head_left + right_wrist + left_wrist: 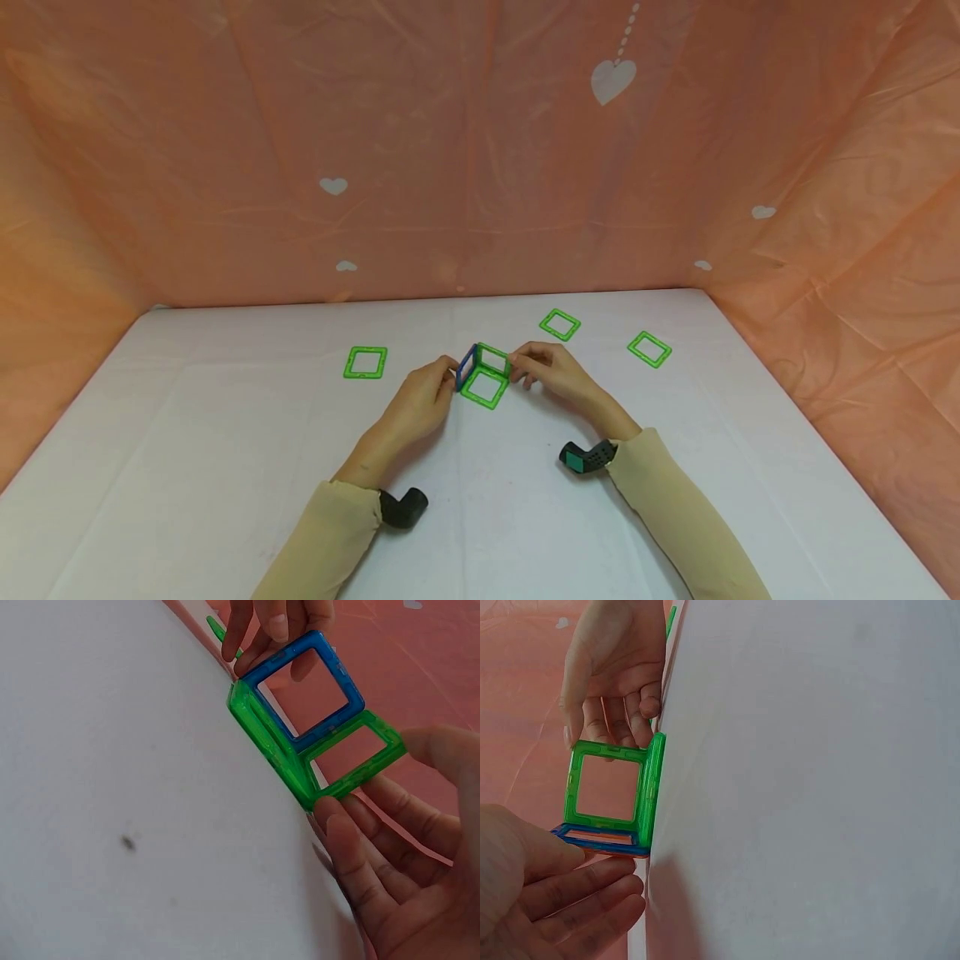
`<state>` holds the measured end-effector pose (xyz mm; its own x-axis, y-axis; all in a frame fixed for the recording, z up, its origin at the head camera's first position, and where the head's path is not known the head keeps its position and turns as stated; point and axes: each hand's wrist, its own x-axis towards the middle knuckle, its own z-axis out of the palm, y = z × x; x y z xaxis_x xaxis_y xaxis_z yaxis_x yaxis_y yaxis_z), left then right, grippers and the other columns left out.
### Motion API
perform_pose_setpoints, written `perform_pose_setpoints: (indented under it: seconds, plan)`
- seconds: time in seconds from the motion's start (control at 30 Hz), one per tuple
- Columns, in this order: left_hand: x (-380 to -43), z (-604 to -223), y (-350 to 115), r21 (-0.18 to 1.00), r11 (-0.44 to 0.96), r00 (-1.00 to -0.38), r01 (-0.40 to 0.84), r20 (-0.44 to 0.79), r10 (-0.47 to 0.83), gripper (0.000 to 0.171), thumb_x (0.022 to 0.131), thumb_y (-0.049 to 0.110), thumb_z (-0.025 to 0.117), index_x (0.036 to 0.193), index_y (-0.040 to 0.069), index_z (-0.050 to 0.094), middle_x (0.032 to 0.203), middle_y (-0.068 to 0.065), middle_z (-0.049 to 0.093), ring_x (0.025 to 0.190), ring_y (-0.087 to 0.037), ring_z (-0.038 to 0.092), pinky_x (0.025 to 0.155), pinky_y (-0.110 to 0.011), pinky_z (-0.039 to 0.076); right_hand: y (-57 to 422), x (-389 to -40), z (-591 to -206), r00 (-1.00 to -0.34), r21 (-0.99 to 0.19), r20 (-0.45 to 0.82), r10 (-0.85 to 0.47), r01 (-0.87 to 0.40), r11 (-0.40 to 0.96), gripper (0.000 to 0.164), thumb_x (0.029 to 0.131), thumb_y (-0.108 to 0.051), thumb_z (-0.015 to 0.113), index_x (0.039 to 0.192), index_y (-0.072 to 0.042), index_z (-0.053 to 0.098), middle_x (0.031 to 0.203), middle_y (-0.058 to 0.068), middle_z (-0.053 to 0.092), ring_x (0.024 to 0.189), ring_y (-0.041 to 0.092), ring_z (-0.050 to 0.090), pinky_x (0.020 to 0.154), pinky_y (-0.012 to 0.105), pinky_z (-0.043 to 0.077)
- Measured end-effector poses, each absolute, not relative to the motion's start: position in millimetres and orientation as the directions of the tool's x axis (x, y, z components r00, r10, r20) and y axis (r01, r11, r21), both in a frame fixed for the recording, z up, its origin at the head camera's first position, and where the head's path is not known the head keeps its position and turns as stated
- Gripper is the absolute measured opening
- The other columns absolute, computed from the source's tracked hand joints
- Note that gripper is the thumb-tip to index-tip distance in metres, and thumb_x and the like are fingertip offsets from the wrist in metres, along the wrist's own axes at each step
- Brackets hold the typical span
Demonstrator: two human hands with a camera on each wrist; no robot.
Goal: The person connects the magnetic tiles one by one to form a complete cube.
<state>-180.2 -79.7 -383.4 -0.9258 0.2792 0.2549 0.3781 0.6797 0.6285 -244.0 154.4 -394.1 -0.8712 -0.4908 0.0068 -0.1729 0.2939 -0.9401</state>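
Note:
Three square-framed magnetic tiles join at their edges in the middle of the table. One green tile [478, 402] lies flat, with a second green tile [492, 348] standing along its far side. A blue tile [339, 675] stands on the left, forming a corner with the green one. My left hand [423, 396] pinches the blue tile at its outer side, thumb at the upper edge and fingers lower down. From the right, my right hand [555, 367] pinches the standing green tile by its outer edge, thumb at the top corner, fingers below.
A loose green tile [365, 375] lies to the left on the white table [225, 467]. Two more, a back green tile [570, 334] and a right green tile [660, 338], lie beyond my right hand. Orange sheeting [420, 150] with white hearts encloses the back and sides.

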Motion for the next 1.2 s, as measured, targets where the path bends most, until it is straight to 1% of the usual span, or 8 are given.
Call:
perform_pose_setpoints:
  seconds: [0.13, 0.23, 0.37, 0.53, 0.67, 0.87, 1.07, 1.2]
  plan:
    - [-180.2, -383.0, -79.3, 0.634, 0.680, -0.930, 0.368, 0.239, 0.281, 0.016, 0.093, -0.001, 0.052, 0.107, -0.004, 0.059, 0.094, -0.015, 0.065, 0.083, -0.025, 0.060, 0.075, -0.039, 0.051, 154.8, -246.3, -398.2, -0.881, -0.938, -0.009, -0.473, -0.156, 0.309, 0.029, 0.099, -0.019, 0.054, 0.109, 0.006, 0.063, 0.099, 0.024, 0.068, 0.082, 0.022, 0.067, 0.077, 0.030, 0.053]
    - [-180.2, -383.3, -79.4, 0.637, 0.679, -0.931, 0.365, 0.231, 0.284, 0.015, 0.092, -0.001, 0.053, 0.105, -0.003, 0.060, 0.094, -0.015, 0.065, 0.084, -0.025, 0.061, 0.075, -0.039, 0.051, 154.1, -246.0, -398.0, -0.884, -0.939, -0.014, -0.466, -0.149, 0.310, 0.030, 0.098, -0.023, 0.054, 0.109, 0.004, 0.064, 0.100, 0.022, 0.069, 0.083, 0.021, 0.068, 0.081, 0.032, 0.053]
    - [-180.0, -382.5, -79.7, 0.641, 0.680, -0.934, 0.355, 0.216, 0.284, 0.013, 0.092, 0.001, 0.055, 0.104, -0.003, 0.061, 0.092, -0.014, 0.066, 0.080, -0.022, 0.059, 0.073, -0.037, 0.051, 152.8, -245.6, -397.3, -0.887, -0.941, -0.013, -0.462, -0.145, 0.305, 0.031, 0.098, -0.023, 0.054, 0.109, 0.005, 0.063, 0.101, 0.022, 0.068, 0.086, 0.023, 0.069, 0.086, 0.037, 0.053]
    - [-179.6, -381.0, -79.4, 0.644, 0.683, -0.938, 0.343, 0.200, 0.283, 0.013, 0.092, 0.002, 0.057, 0.103, -0.002, 0.061, 0.090, -0.013, 0.066, 0.080, -0.021, 0.059, 0.073, -0.036, 0.051, 152.1, -246.2, -397.5, -0.890, -0.942, -0.020, -0.455, -0.135, 0.306, 0.033, 0.099, -0.025, 0.054, 0.111, 0.004, 0.063, 0.102, 0.022, 0.068, 0.088, 0.025, 0.068, 0.090, 0.039, 0.052]
    - [-179.5, -380.5, -79.3, 0.644, 0.684, -0.938, 0.344, 0.196, 0.286, 0.012, 0.092, 0.003, 0.057, 0.102, -0.002, 0.062, 0.090, -0.013, 0.067, 0.083, -0.023, 0.062, 0.074, -0.037, 0.052, 151.6, -246.1, -398.1, -0.891, -0.945, -0.026, -0.453, -0.125, 0.301, 0.033, 0.098, -0.026, 0.055, 0.113, 0.003, 0.063, 0.103, 0.020, 0.068, 0.089, 0.024, 0.068, 0.092, 0.040, 0.051]
    - [-179.4, -380.6, -79.5, 0.646, 0.682, -0.938, 0.343, 0.191, 0.291, 0.012, 0.092, 0.003, 0.058, 0.101, -0.002, 0.062, 0.089, -0.012, 0.068, 0.083, -0.022, 0.064, 0.074, -0.036, 0.053, 151.1, -246.9, -399.7, -0.893, -0.945, -0.027, -0.450, -0.123, 0.301, 0.033, 0.098, -0.025, 0.055, 0.114, 0.003, 0.062, 0.103, 0.019, 0.069, 0.088, 0.021, 0.069, 0.092, 0.040, 0.050]
    - [-179.1, -380.4, -79.6, 0.645, 0.681, -0.936, 0.347, 0.192, 0.295, 0.011, 0.090, 0.003, 0.060, 0.100, -0.001, 0.063, 0.087, -0.010, 0.068, 0.081, -0.021, 0.064, 0.073, -0.035, 0.052, 150.0, -246.4, -399.9, -0.897, -0.948, -0.037, -0.441, -0.109, 0.300, 0.033, 0.097, -0.025, 0.057, 0.115, 0.002, 0.063, 0.103, 0.019, 0.070, 0.089, 0.023, 0.069, 0.097, 0.042, 0.047]
    - [-178.8, -380.5, -80.1, 0.645, 0.680, -0.934, 0.349, 0.184, 0.305, 0.010, 0.090, 0.004, 0.061, 0.099, 0.000, 0.063, 0.085, -0.009, 0.068, 0.079, -0.019, 0.063, 0.071, -0.034, 0.052, 148.6, -244.7, -398.5, -0.899, -0.951, -0.042, -0.435, -0.097, 0.292, 0.035, 0.097, -0.026, 0.058, 0.118, 0.001, 0.062, 0.106, 0.019, 0.069, 0.092, 0.024, 0.069, 0.094, 0.040, 0.049]
